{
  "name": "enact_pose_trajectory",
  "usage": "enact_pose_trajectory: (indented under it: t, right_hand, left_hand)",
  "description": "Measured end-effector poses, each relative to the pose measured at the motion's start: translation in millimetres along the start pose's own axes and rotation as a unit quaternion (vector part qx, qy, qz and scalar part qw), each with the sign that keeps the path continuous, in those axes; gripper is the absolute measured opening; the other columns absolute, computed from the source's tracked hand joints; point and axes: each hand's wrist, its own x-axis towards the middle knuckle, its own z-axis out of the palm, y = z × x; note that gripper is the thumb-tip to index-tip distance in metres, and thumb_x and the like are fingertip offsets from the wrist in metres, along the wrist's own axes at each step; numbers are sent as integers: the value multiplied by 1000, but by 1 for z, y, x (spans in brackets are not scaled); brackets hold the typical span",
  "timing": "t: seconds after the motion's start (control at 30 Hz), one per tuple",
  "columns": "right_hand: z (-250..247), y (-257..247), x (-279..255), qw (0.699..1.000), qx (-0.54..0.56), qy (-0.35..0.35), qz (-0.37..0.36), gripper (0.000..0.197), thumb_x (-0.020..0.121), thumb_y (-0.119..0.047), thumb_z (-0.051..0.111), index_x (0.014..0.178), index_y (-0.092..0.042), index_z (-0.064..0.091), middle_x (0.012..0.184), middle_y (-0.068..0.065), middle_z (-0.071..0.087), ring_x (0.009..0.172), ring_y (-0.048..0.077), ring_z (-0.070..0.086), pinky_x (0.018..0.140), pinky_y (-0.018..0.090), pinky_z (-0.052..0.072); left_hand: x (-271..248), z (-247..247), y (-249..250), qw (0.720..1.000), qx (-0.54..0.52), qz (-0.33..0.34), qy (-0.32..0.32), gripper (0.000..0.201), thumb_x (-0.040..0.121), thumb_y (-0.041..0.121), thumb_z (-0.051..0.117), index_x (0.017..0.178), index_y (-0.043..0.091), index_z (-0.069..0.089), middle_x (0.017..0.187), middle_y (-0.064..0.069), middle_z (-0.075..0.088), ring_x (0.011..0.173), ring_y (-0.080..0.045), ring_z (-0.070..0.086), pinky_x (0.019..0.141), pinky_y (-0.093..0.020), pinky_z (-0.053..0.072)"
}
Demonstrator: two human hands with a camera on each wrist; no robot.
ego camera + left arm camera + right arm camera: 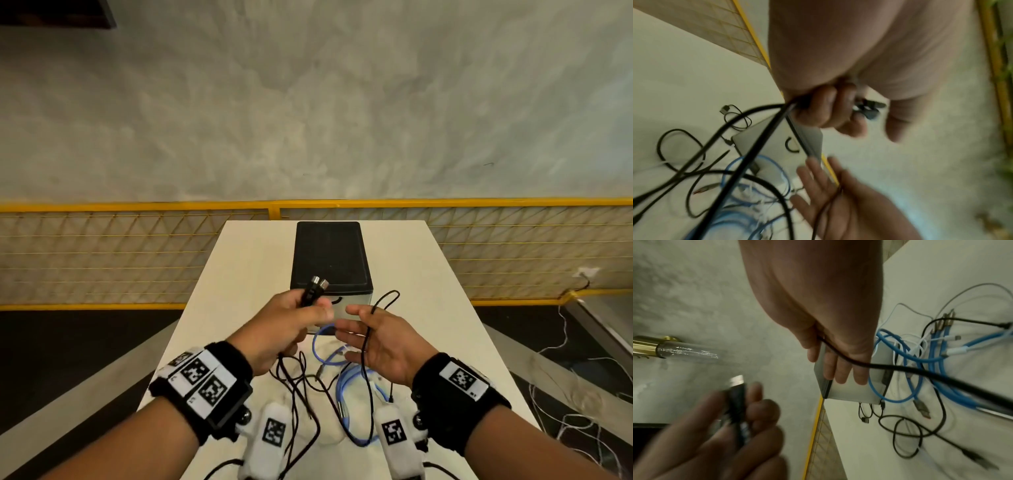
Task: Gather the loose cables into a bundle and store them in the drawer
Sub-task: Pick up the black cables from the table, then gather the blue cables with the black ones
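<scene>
While you gather, read these lines against your own two hands.

Left hand: your left hand (284,325) is curled tight round the plug ends (317,286) of the black cables (294,387), the plugs sticking out above your fist and the cords trailing below it to the table (246,260).

Right hand: your right hand (376,342) lies palm up with fingers straight and relaxed, gripping nothing; a thin black cable (368,342) is draped across the palm, its loop standing beyond your fingertips.

Loose cables: the blue cable (342,380) and the white cables (898,331) lie tangled on the table below and between your hands, along with more black loops.

Drawer: the drawer box (330,260) stands just beyond your left fist, its grey front (777,142) with the dark ring pull appearing closed.

Step in hand: I judge that you are folding the draped cable into the left-hand bunch.

How to do it well: close your right fingers on the cord before you lift, feed it in even loops beside the plugs, and keep your left grip firm.

Risk: the crossed cords below your fist may snag and drag the blue cable along.
</scene>
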Motion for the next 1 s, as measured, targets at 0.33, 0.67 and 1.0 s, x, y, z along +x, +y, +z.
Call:
enact_pose_trajectory:
  t: [0.33, 0.67, 1.0]
  right_hand:
    - [12, 2, -7, 995, 39, -65, 72, 33, 93, -36, 52, 105, -8, 65, 96, 13, 64, 81, 28, 58, 71, 38, 44]
    - [-10, -28, -12, 1000, 23, 3, -20, 15, 101, -23, 42, 108, -17, 55, 73, 7, 69, 74, 25, 70, 67, 38, 54]
    - [-19, 64, -45, 824, -511, -201, 141, 22, 89, -18, 47, 103, -22, 63, 98, 2, 68, 84, 11, 62, 63, 20, 43]
  left_hand:
    - [4, 41, -44, 999, 44, -6, 4, 15, 82, 1, 72, 70, 6, 64, 64, 0, 63, 52, -3, 57, 50, -14, 44]
    - [-47, 6, -82, 942, 217, -164, -196, 18, 70, 29, 83, 79, 25, 68, 63, 6, 53, 46, -6, 36, 41, -21, 26]
    - [-25, -33, -42, 993, -22, -96, 67, 25, 101, 24, 50, 100, 4, 65, 58, 5, 25, 47, -11, 19, 42, -22, 21]
